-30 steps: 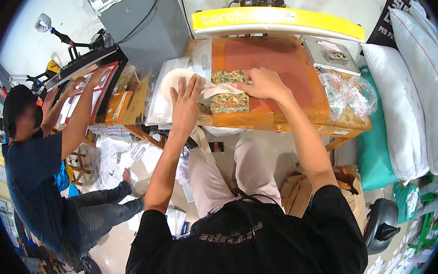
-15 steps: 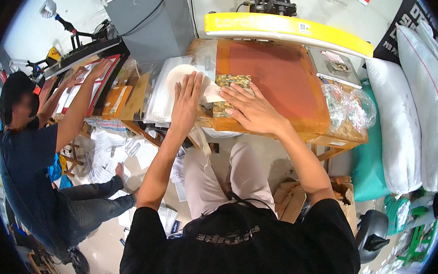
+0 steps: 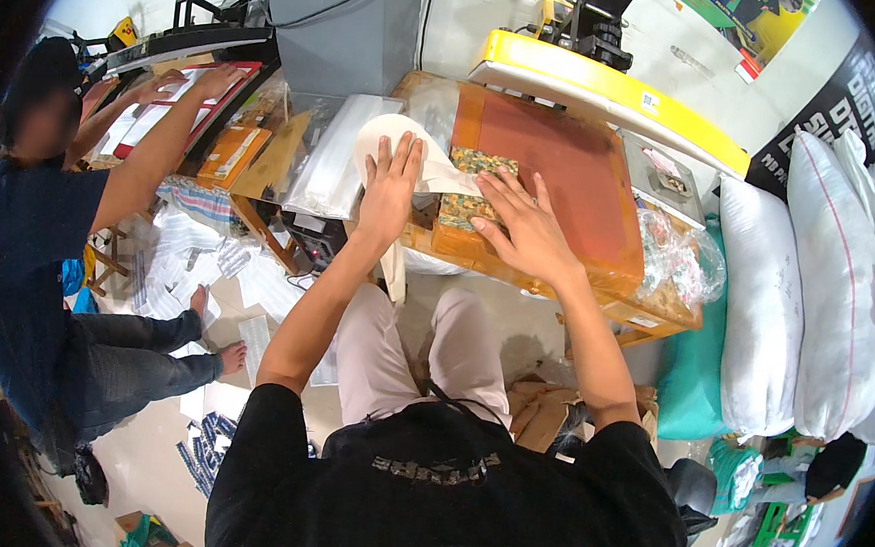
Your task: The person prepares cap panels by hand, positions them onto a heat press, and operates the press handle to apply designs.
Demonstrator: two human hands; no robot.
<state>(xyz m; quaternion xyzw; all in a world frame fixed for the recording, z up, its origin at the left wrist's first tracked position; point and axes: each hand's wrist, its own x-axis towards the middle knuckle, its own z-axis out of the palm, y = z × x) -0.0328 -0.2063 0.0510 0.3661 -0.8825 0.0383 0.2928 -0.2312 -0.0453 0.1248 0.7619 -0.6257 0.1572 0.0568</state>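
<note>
My left hand (image 3: pixel 388 185) lies with straight fingers on a cream, rounded piece of cloth (image 3: pixel 381 130) at the left of the worktable; a long cream tail hangs below it over the front edge. A narrow cream strip (image 3: pixel 441 178) runs rightward across a speckled green-and-orange block (image 3: pixel 476 161). My right hand (image 3: pixel 516 218) rests palm down with fingers spread, its fingertips on the strip and block. The block sits on the worktable's taped top, beside its reddish mat (image 3: pixel 564 171).
A yellow-edged press head (image 3: pixel 609 83) overhangs the table (image 3: pixel 601 299). Clear plastic sheets (image 3: pixel 323 176) lie left; crumpled plastic (image 3: pixel 674 253) and stuffed sacks (image 3: pixel 756 303) stand right. A co-worker (image 3: pixel 39 229) works at another bench on the left. Papers (image 3: pixel 174 247) litter the floor.
My right hand has gone from bent fingers gripping the strip to lying flat and spread over it. My left hand stays on the cloth. The view has shifted.
</note>
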